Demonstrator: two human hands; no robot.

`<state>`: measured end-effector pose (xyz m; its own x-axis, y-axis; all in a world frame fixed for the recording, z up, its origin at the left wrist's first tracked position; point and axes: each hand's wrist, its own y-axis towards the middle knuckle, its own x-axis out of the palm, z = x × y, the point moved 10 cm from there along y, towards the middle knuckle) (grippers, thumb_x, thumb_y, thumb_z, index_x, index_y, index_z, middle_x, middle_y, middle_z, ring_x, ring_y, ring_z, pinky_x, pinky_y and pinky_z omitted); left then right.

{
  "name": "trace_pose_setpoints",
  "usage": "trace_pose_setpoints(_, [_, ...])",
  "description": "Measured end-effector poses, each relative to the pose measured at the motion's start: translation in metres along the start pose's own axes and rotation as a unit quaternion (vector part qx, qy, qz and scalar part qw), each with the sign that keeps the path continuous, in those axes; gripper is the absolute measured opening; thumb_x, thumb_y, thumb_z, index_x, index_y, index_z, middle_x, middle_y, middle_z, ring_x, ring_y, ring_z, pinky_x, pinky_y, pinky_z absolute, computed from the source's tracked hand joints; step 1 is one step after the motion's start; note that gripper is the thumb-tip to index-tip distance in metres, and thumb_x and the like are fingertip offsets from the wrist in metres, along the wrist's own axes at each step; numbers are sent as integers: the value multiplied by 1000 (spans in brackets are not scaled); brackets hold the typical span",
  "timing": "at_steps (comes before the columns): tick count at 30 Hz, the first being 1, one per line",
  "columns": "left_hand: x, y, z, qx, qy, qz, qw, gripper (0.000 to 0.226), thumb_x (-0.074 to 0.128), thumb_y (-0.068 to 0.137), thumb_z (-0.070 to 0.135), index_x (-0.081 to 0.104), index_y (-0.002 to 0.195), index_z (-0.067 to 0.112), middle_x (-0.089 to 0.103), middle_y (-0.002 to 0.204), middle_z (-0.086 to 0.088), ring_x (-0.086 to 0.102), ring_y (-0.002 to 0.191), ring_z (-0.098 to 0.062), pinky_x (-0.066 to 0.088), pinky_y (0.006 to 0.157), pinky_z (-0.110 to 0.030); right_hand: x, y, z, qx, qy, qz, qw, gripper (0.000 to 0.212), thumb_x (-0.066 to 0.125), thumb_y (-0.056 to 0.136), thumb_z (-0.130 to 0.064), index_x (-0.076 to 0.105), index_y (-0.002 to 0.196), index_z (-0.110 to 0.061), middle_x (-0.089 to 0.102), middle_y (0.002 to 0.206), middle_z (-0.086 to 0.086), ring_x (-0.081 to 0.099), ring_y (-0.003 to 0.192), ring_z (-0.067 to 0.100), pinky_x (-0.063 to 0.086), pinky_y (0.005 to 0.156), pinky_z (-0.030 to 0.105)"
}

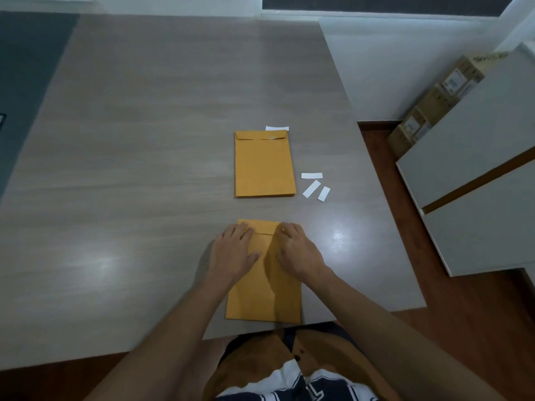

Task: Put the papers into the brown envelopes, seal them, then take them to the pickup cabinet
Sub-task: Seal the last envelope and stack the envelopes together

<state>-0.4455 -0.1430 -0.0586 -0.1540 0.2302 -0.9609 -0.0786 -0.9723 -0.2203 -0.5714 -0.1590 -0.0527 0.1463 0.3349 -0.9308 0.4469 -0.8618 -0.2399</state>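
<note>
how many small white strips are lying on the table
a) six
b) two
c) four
c) four: one strip lies at the far edge of the envelope stack, and three more lie on the table to the right of the stack.

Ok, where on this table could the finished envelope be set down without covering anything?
The wide stretch of table left of the envelope stack is bare, as is the far end beyond it. Right of the stack lie white strips. The near edge is taken by the envelope under the left hand and right hand.
</note>
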Motion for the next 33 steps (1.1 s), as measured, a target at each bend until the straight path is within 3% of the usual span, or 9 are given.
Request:
trace_pose_setpoints(4, [-1,1,-8,26,11,-10,1000,57,45,95,37,36,149,21,34,156,4,30,141,-17,33,109,-38,11,4,-17,-10,-57,-43,997,66,42,99,-11,9,156,-21,11,163,6,30,135,32,39,108,39])
trace_pose_setpoints(6, [0,-1,-9,40,46,-18,998,59,41,96,38,31,151,21,30,158,4,29,141,-19,32,109,-38,18,6,-19,-7,-121,-82,989,65,35,103,-15,-1,156,-28,0,165,1,24,139,35,35,110,41])
trace_pose_setpoints(10, [5,-9,-7,41,108,-27,993,64,31,98,42,18,155,17,20,161,0,26,141,-24,29,109,-40,23,7,-14,-10,-181,-92,979,60,27,104,-23,-5,156,-29,0,165,-1,9,147,35,27,112,46])
trace_pose_setpoints(17, [16,-10,-8,39,147,-54,987,68,24,99,43,5,156,11,10,164,-3,21,143,-28,27,111,-46,22,-5,11,-10,-217,-84,972,60,23,104,-23,-8,155,-31,4,164,-10,1,149,33,15,117,50])
trace_pose_setpoints(20, [18,-9,-8,40,142,-67,987,67,23,100,42,3,156,11,8,164,-2,18,144,-28,25,112,-47,19,-17,32,7,-220,-80,972,65,36,101,-21,3,156,-30,15,162,-10,11,149,35,18,116,54])
trace_pose_setpoints(24, [19,-9,-7,30,132,-76,988,67,26,100,43,7,156,11,14,163,-3,21,143,-29,27,110,-49,11,-25,41,29,-190,-30,981,71,67,81,-9,44,147,-23,55,142,-3,45,133,40,43,100,56])
trace_pose_setpoints(26, [17,-7,-3,10,117,-75,990,67,29,99,44,14,155,11,19,161,-4,23,141,-29,27,110,-49,10,-26,38,26,-179,-33,983,65,61,83,-7,46,145,-22,57,140,-2,47,131,40,45,96,52])
trace_pose_setpoints(30, [6,4,24,1,66,-40,997,67,26,95,45,27,152,10,29,157,-6,19,145,-29,23,114,-50,6,-26,38,24,-182,-23,983,58,29,87,-18,55,139,-21,63,133,-2,55,124,39,51,89,49])
trace_pose_setpoints(33, [27,0,51,79,63,-58,993,74,1,89,46,12,156,18,10,165,-1,6,151,-25,11,120,-52,8,-25,41,22,-187,-21,982,50,47,88,-19,56,138,-21,63,132,-2,56,123,39,51,88,51])
